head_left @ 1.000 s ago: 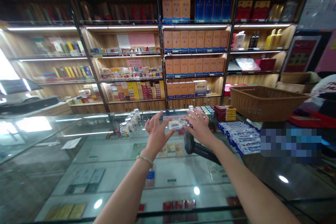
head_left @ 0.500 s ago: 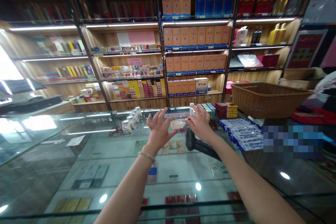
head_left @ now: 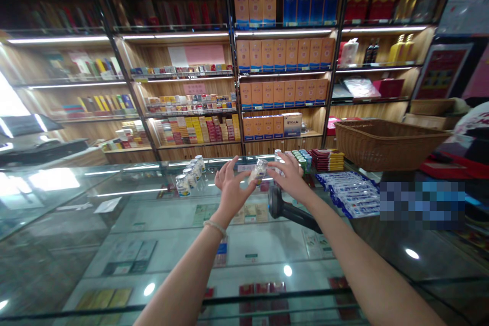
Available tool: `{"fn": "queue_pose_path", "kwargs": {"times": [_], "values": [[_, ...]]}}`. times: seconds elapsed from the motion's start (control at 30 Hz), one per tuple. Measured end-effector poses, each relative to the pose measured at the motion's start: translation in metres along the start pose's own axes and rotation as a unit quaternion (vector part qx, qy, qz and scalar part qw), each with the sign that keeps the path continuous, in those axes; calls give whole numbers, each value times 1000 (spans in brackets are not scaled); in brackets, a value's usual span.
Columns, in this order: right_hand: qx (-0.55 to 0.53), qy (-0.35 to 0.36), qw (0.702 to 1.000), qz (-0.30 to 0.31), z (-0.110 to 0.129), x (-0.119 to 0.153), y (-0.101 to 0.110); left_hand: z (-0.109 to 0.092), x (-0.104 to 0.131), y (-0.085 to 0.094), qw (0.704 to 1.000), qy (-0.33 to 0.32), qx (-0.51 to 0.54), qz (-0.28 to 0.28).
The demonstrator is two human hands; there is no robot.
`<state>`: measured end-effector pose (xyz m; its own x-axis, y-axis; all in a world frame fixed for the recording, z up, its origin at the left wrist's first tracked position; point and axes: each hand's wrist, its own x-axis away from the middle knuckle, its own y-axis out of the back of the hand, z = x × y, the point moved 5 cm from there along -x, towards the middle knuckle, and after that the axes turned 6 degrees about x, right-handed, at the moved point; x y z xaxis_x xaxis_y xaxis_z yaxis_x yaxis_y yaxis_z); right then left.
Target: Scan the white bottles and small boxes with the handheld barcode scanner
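Over the glass counter, a small clear bottle with whitish contents [head_left: 258,171] is held at a slant between my two hands. My left hand [head_left: 232,187] pinches its lower end with thumb and finger, the other fingers raised. At its upper end are the fingertips of my right hand [head_left: 288,175]. A black handheld scanner [head_left: 296,214] lies just below my right hand, its handle partly behind my forearm. Left of my left hand stands a row of small white-labelled bottles [head_left: 190,177]. Another row of small containers [head_left: 303,159] is partly covered by my right hand.
The glass display counter [head_left: 171,270] has goods under its top. To the right are blue-and-white packets [head_left: 349,194], stacked red and yellow packs [head_left: 327,159] and a wicker basket [head_left: 389,145]. Shelves with orange boxes [head_left: 284,56] line the wall behind.
The small bottle has turned from lying level to a steeper slant. My left hand's fingers have drawn closer together, and my right fingers have shifted along its upper end.
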<state>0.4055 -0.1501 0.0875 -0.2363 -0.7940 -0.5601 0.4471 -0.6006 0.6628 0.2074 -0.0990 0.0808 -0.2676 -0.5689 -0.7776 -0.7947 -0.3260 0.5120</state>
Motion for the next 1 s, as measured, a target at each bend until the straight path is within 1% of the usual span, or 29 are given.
{"fn": "queue_pose_path", "kwargs": {"times": [0.1, 0.17, 0.3, 0.43, 0.57, 0.83, 0.93, 1.0], "values": [[3, 10, 1000, 10, 0, 2, -5, 5, -2, -5, 999, 14, 44, 13], [3, 24, 1000, 14, 1, 3, -8, 7, -1, -8, 998, 13, 54, 20], [-3, 41, 999, 16, 2, 5, -12, 8, 1, -14, 999, -2, 37, 28], [-10, 40, 999, 8, 3, 5, -13, 7, 2, -15, 999, -16, 30, 27], [-18, 22, 999, -18, 3, 5, -13, 5, 0, -12, 1000, -15, 4, 24], [-23, -2, 996, -84, 6, 9, -11, 3, -3, -3, 1000, -11, -11, -12], [-24, 4, 994, -102, 9, 12, -10, 5, -3, -4, 1000, -10, -9, -16], [-21, 9, 995, -102, 11, 13, -9, 6, -2, -5, 1000, -12, -9, -10]]}}
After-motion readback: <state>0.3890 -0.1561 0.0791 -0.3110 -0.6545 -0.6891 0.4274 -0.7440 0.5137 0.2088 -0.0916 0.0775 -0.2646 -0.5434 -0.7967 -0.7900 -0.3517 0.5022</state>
